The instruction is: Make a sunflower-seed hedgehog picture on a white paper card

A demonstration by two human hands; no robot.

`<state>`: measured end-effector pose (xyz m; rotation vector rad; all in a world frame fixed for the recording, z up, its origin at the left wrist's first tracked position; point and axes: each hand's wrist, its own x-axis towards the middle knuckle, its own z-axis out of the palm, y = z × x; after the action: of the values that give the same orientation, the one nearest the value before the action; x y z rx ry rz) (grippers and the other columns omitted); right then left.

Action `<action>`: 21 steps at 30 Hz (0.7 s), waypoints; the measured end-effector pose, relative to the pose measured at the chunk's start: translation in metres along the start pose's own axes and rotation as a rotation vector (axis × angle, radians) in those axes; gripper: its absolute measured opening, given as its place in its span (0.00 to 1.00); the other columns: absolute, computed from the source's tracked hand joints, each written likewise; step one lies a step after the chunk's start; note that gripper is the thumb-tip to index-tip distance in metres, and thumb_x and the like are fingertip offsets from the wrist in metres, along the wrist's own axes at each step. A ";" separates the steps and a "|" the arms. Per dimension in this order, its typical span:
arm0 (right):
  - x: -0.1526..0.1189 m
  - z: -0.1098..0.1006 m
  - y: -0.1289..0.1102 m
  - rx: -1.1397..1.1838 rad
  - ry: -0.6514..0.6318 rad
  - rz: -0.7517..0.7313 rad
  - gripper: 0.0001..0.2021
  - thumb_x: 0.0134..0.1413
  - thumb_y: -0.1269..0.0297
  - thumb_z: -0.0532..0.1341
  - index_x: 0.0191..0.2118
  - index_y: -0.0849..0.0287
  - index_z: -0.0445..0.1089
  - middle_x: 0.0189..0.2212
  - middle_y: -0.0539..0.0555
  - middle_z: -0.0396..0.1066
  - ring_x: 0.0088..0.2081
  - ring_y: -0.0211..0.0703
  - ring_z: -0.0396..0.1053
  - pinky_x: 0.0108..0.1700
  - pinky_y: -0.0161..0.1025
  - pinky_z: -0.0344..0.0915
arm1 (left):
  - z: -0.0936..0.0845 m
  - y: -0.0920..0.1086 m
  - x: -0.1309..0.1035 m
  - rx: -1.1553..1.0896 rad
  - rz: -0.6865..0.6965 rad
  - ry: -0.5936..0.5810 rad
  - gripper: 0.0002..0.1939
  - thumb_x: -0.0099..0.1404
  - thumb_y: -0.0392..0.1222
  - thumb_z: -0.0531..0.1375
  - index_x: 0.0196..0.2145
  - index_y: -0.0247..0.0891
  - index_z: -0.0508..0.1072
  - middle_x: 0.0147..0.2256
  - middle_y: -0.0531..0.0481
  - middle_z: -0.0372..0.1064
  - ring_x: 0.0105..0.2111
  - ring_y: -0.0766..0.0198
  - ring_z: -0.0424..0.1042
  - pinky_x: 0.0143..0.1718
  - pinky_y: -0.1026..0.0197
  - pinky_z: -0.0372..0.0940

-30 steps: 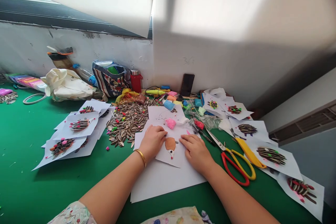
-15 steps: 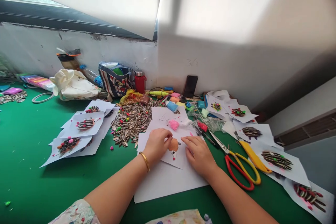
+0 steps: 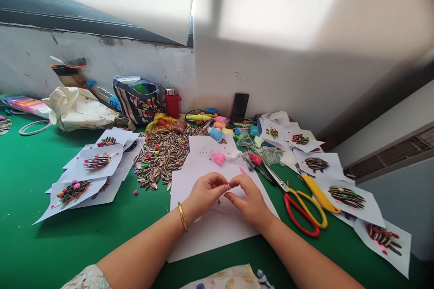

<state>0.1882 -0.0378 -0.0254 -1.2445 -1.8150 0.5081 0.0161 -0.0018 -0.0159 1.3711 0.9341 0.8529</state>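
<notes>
Over the white paper sheets [image 3: 193, 241], the fingertips of my left hand [image 3: 207, 192] and my right hand [image 3: 251, 202] come together. Both hands are closed in a pinch. Whatever sits between the fingers is too small or too hidden to make out. My hands cover most of the small orange and white clay animal on the top sheet; just a red dot [image 3: 219, 202] of it shows. Just beyond my fingers lies a lump of pink clay [image 3: 218, 158]. To the left of the sheets spreads a pile of striped sunflower seeds [image 3: 159, 156] with small coloured balls.
Scissors [image 3: 301, 210] with red and yellow handles lie right of my right hand, beside a yellow tool [image 3: 318, 193]. Seed-decorated cards lie at left [image 3: 98, 162] and right [image 3: 347, 196]. A phone [image 3: 239, 107], red flask [image 3: 172, 104] and striped bag [image 3: 139, 101] stand along the wall.
My hands have moved together from either side of the clay animal, so the fingertips now meet above it and hide it. The view has shifted slightly to the right.
</notes>
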 end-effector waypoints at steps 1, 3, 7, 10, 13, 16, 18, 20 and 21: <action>0.000 -0.001 -0.001 0.005 0.004 -0.001 0.06 0.58 0.59 0.63 0.35 0.54 0.68 0.34 0.52 0.71 0.39 0.45 0.68 0.42 0.42 0.66 | 0.000 0.000 0.000 -0.025 -0.010 -0.011 0.16 0.55 0.51 0.66 0.33 0.36 0.73 0.31 0.48 0.72 0.28 0.64 0.71 0.25 0.63 0.67; 0.001 -0.002 -0.003 0.016 0.011 -0.003 0.07 0.60 0.58 0.62 0.35 0.55 0.69 0.33 0.52 0.72 0.38 0.45 0.69 0.41 0.41 0.66 | 0.000 0.000 -0.001 -0.052 -0.017 -0.027 0.17 0.55 0.52 0.67 0.33 0.36 0.73 0.31 0.48 0.72 0.29 0.63 0.71 0.25 0.64 0.67; 0.002 -0.004 -0.004 0.047 0.019 -0.027 0.07 0.61 0.58 0.61 0.35 0.54 0.71 0.33 0.53 0.73 0.38 0.44 0.70 0.41 0.42 0.68 | 0.001 0.002 -0.002 -0.058 -0.016 -0.030 0.17 0.56 0.53 0.67 0.32 0.36 0.74 0.31 0.48 0.71 0.30 0.63 0.70 0.25 0.64 0.67; 0.002 -0.005 -0.003 0.081 0.008 -0.034 0.05 0.61 0.59 0.62 0.37 0.54 0.72 0.34 0.53 0.74 0.39 0.44 0.71 0.42 0.42 0.68 | 0.001 0.003 -0.002 -0.062 -0.011 -0.020 0.17 0.56 0.53 0.67 0.32 0.36 0.74 0.31 0.48 0.72 0.29 0.64 0.70 0.25 0.64 0.67; 0.001 -0.005 -0.001 0.113 0.001 -0.048 0.04 0.60 0.61 0.62 0.39 0.53 0.73 0.35 0.52 0.75 0.40 0.44 0.71 0.43 0.42 0.68 | 0.000 0.002 -0.002 -0.064 -0.016 -0.018 0.17 0.55 0.53 0.67 0.32 0.36 0.74 0.32 0.48 0.72 0.29 0.64 0.70 0.25 0.63 0.68; 0.001 -0.006 0.001 0.139 0.004 -0.073 0.05 0.61 0.62 0.62 0.40 0.53 0.74 0.35 0.52 0.75 0.40 0.44 0.71 0.44 0.42 0.68 | 0.000 0.001 -0.002 -0.073 -0.017 -0.031 0.17 0.55 0.52 0.68 0.32 0.35 0.74 0.32 0.48 0.72 0.28 0.65 0.69 0.25 0.64 0.67; 0.001 -0.007 0.002 0.143 0.004 -0.077 0.05 0.62 0.62 0.60 0.40 0.53 0.74 0.35 0.52 0.76 0.39 0.44 0.71 0.43 0.42 0.68 | -0.001 0.000 -0.002 -0.070 -0.010 -0.054 0.16 0.56 0.51 0.67 0.33 0.35 0.73 0.32 0.48 0.72 0.27 0.66 0.69 0.26 0.63 0.67; 0.001 -0.007 0.004 0.133 0.008 -0.071 0.06 0.63 0.63 0.60 0.39 0.53 0.74 0.34 0.52 0.76 0.39 0.44 0.71 0.43 0.42 0.68 | -0.004 -0.001 -0.001 -0.031 0.000 -0.070 0.15 0.60 0.51 0.64 0.34 0.35 0.73 0.32 0.48 0.72 0.28 0.65 0.69 0.27 0.62 0.68; 0.002 -0.007 0.005 0.122 0.014 -0.066 0.05 0.62 0.63 0.60 0.38 0.53 0.74 0.34 0.52 0.76 0.38 0.44 0.71 0.43 0.42 0.68 | -0.006 -0.001 0.000 0.015 0.018 -0.055 0.14 0.62 0.51 0.62 0.36 0.35 0.73 0.32 0.48 0.73 0.29 0.63 0.70 0.28 0.61 0.68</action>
<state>0.1964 -0.0350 -0.0245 -1.0993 -1.7801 0.5625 0.0100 0.0005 -0.0164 1.4112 0.8888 0.8183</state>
